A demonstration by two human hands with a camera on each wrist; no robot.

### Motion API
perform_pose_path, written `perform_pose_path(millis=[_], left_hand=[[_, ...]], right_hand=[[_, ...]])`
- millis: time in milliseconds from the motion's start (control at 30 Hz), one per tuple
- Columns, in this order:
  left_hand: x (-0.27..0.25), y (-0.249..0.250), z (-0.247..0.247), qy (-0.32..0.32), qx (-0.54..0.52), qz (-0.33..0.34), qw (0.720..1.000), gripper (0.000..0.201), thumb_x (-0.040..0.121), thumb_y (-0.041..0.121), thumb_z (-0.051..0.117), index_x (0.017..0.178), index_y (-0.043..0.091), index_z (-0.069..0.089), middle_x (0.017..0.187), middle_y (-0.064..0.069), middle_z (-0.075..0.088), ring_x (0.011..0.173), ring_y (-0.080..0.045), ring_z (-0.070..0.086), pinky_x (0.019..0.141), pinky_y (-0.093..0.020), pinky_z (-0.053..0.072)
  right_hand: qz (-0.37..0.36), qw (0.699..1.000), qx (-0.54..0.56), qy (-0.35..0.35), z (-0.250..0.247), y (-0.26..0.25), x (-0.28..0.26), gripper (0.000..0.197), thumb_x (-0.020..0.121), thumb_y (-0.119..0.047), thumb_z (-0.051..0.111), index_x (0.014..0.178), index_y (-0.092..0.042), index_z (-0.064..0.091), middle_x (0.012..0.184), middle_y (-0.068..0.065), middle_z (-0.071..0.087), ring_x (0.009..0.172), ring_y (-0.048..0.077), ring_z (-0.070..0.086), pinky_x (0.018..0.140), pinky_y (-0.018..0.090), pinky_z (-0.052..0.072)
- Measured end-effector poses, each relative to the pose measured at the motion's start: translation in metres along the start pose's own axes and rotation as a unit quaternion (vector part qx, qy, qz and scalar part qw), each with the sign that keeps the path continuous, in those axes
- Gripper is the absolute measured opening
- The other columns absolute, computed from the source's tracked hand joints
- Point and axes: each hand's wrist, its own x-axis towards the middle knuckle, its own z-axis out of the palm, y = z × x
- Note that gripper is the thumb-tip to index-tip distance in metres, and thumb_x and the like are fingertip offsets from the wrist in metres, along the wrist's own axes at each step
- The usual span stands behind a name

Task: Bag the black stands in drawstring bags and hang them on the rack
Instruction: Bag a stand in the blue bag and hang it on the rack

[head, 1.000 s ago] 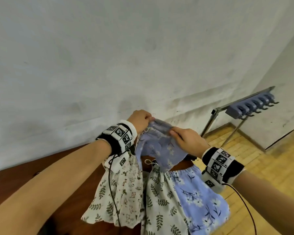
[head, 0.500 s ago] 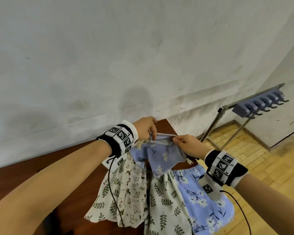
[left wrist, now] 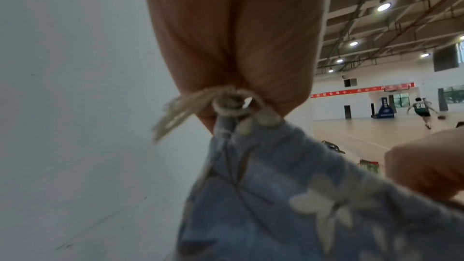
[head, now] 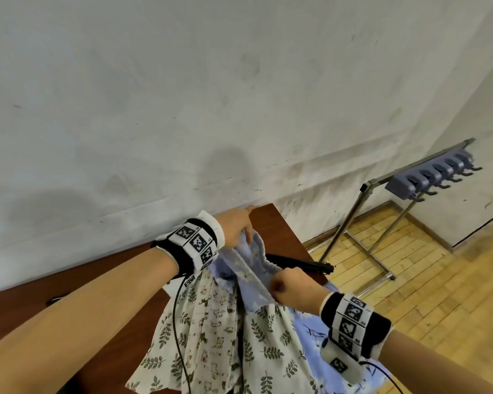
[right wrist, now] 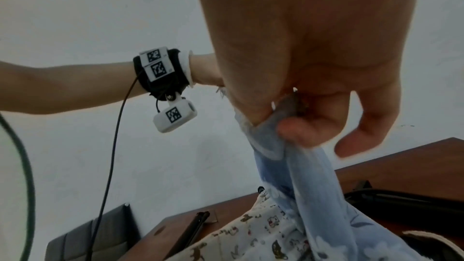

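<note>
A pale blue drawstring bag (head: 249, 268) with white flowers hangs stretched between my two hands above the brown table (head: 279, 228). My left hand (head: 236, 230) pinches its rim at the far side, where a knotted cream cord (left wrist: 226, 102) shows. On the near side my right hand (head: 289, 284) grips the rim of the blue bag (right wrist: 298, 166) in a fist. One black stand (head: 302, 264) lies flat on the table just behind the bag. A second black stand (right wrist: 191, 229) lies further left.
Several other patterned bags (head: 211, 331) lie heaped on the table under my arms. The metal rack (head: 382, 211) with a row of grey hooks (head: 433, 177) stands on the wooden floor to the right. A white wall rises behind the table.
Both hands have pulled apart, left away and right toward me, and the bag's mouth is stretched wider. The black stand behind the bag has come into sight.
</note>
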Motion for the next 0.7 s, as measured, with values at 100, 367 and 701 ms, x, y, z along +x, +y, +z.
perform_pose_path(millis=[100, 367, 701], left_hand=[[-0.005, -0.004, 0.005, -0.017, 0.027, -0.028, 0.999, 0.035, 0.079, -0.011, 0.055, 0.107, 0.007, 0.069, 0.153, -0.005, 0.032, 0.127, -0.028, 0.05, 0.093, -0.036, 0.05], [0.0, 0.013, 0.06, -0.198, 0.095, -0.062, 0.974, 0.048, 0.087, 0.019, 0.063, 0.134, 0.017, 0.052, 0.135, -0.012, 0.049, 0.116, -0.032, 0.053, 0.084, -0.033, 0.043], [0.015, 0.025, 0.086, -0.189, 0.031, -0.115, 0.975, 0.054, 0.084, 0.013, 0.065, 0.133, 0.002, 0.044, 0.118, -0.016, 0.063, 0.105, -0.032, 0.062, 0.078, -0.034, 0.049]], right_hand=[[0.052, 0.997, 0.009, -0.052, -0.006, 0.011, -0.007, 0.059, 0.085, -0.006, 0.054, 0.139, -0.01, 0.031, 0.078, -0.002, 0.053, 0.062, 0.011, 0.05, 0.052, 0.021, 0.043], [0.095, 0.96, -0.186, -0.189, -0.013, 0.043, -0.004, 0.085, 0.085, -0.03, 0.065, 0.147, -0.007, 0.011, 0.121, 0.013, 0.054, 0.097, 0.027, 0.057, 0.069, 0.031, 0.044], [-0.01, 0.964, 0.213, -0.159, -0.043, 0.088, 0.071, 0.014, 0.089, -0.03, 0.067, 0.098, -0.019, 0.069, 0.081, -0.017, 0.069, 0.071, -0.006, 0.062, 0.069, 0.012, 0.046]])
